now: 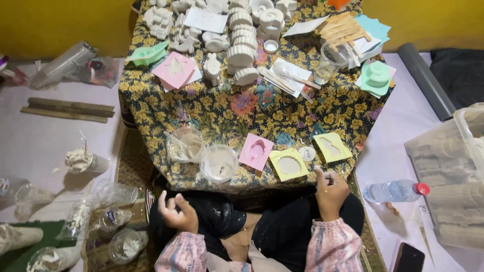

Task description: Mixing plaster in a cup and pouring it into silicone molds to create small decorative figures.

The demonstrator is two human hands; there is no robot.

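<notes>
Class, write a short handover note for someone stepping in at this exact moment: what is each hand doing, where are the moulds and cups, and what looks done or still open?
Left hand: empty, fingers curled, above the lap.
Right hand: empty, at the table edge by the yellow mould.
Near edge: two plastic cups with white residue, pink mould, second yellow mould.
Done: many white cast figures stand at the far side.
Left: whether the near moulds are filled is unclear.

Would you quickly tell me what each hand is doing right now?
Left hand: open, fingers loosely curled, holding nothing, above the lap.
Right hand: loosely curled, seemingly empty, at the table edge near the yellow mould.
</notes>
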